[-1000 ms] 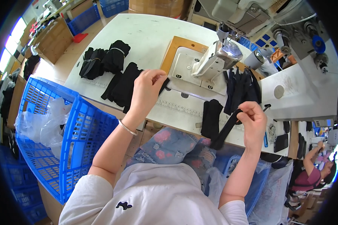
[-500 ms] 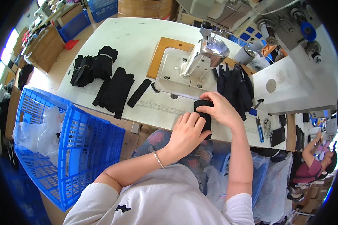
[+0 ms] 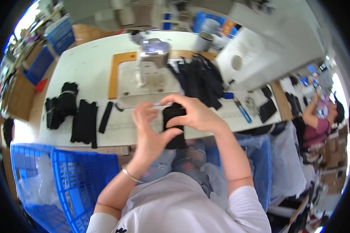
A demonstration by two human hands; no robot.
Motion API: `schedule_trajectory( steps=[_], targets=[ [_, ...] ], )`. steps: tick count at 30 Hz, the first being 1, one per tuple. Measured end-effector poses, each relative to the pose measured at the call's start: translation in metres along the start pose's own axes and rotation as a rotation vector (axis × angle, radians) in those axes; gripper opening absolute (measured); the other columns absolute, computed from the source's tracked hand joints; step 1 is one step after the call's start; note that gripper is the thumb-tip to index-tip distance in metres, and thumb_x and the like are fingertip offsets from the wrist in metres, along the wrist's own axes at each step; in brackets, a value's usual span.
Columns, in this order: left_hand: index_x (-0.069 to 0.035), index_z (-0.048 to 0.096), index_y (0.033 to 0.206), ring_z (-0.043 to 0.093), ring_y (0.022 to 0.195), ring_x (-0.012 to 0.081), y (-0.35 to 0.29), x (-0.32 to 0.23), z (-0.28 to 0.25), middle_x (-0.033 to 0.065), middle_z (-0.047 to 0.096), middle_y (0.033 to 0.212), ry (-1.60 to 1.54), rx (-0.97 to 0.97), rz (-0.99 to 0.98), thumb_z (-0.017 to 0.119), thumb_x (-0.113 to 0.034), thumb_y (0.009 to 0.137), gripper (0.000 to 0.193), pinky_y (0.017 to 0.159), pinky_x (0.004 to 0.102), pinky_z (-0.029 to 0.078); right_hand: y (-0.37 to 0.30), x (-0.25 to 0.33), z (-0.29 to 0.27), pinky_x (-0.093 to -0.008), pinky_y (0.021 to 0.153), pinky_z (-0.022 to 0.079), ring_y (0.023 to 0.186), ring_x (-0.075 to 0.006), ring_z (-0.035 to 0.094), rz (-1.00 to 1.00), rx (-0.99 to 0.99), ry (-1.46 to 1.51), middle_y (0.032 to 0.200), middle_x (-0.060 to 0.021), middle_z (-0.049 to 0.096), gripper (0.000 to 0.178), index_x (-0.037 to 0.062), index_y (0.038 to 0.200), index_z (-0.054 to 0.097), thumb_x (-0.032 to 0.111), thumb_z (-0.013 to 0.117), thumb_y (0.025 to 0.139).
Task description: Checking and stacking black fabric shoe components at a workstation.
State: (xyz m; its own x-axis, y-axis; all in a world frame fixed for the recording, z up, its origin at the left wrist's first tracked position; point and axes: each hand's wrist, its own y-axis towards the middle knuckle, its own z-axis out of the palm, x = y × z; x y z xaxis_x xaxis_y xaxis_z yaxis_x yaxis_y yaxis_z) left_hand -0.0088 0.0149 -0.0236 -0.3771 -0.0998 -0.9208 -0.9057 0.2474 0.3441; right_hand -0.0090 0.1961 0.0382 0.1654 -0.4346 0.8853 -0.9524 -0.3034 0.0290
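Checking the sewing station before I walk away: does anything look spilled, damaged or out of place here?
Nothing stands out. Both hands, left hand and right hand, hold a black fabric piece at the table edge in front of the sewing machine. Other black pieces lie in loose stacks on the white table; nothing looks spilled or torn.

A sewing machine [image 3: 149,58] stands on the white worktop [image 3: 85,66], with a heap of black cloth [image 3: 200,79] just to its right. Further left lie a stack of black strips [image 3: 83,122] and rolled black bundles [image 3: 60,105]. A blue plastic crate [image 3: 79,182] sits below the worktop's near edge. Another person [image 3: 319,120] works at far right.
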Motion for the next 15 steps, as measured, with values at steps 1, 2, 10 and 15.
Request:
schedule_trajectory(
  steps=[1, 2, 10, 15],
  targets=[
    [-0.001, 0.036, 0.135, 0.052, 0.113, 0.0237, 0.008, -0.004, -0.003, 0.0132, 0.043, 0.128, 0.095, 0.058, 0.088, 0.088, -0.013, 0.063, 0.09, 0.095, 0.039, 0.048, -0.007, 0.004, 0.001, -0.03, 0.086, 0.047, 0.096, -0.0153, 0.06, -0.037, -0.045, 0.022, 0.108, -0.0071, 0.065, 0.051, 0.0048, 0.119, 0.059, 0.016, 0.079, 0.073],
    [0.0, 0.038, 0.134, 0.054, 0.111, 0.0225, 0.015, -0.007, -0.006, 0.013, 0.046, 0.127, 0.2, 0.103, 0.183, 0.086, -0.011, 0.067, 0.083, 0.093, 0.0378, 0.05, -0.01, 0.008, 0.002, -0.0304, 0.086, 0.047, 0.096, -0.0153, 0.061, -0.088, -0.082, 0.045, 0.108, -0.0069, 0.065, 0.05, 0.0043, 0.118, 0.06, 0.016, 0.079, 0.073],
    [0.001, 0.054, 0.113, 0.069, 0.07, 0.022, 0.011, -0.023, 0.017, 0.0118, 0.065, 0.086, -0.665, 0.647, -0.607, 0.063, -0.001, 0.088, 0.027, 0.059, 0.037, 0.06, -0.054, -0.008, -0.01, -0.0342, 0.086, 0.049, 0.101, -0.0201, 0.063, -0.125, -0.451, -0.089, 0.11, -0.007, 0.066, 0.046, 0.0076, 0.119, 0.063, 0.014, 0.076, 0.076],
    [-0.001, 0.052, 0.118, 0.07, 0.072, 0.0224, 0.01, -0.008, 0.011, 0.0105, 0.065, 0.09, -0.857, 0.493, -0.699, 0.063, -0.003, 0.09, 0.03, 0.056, 0.0362, 0.06, -0.13, -0.08, -0.111, -0.0338, 0.077, 0.051, 0.089, -0.0228, 0.066, 0.34, -0.912, -0.518, 0.095, -0.006, 0.07, 0.017, 0.0077, 0.102, 0.07, 0.013, 0.066, 0.086]
  ],
)
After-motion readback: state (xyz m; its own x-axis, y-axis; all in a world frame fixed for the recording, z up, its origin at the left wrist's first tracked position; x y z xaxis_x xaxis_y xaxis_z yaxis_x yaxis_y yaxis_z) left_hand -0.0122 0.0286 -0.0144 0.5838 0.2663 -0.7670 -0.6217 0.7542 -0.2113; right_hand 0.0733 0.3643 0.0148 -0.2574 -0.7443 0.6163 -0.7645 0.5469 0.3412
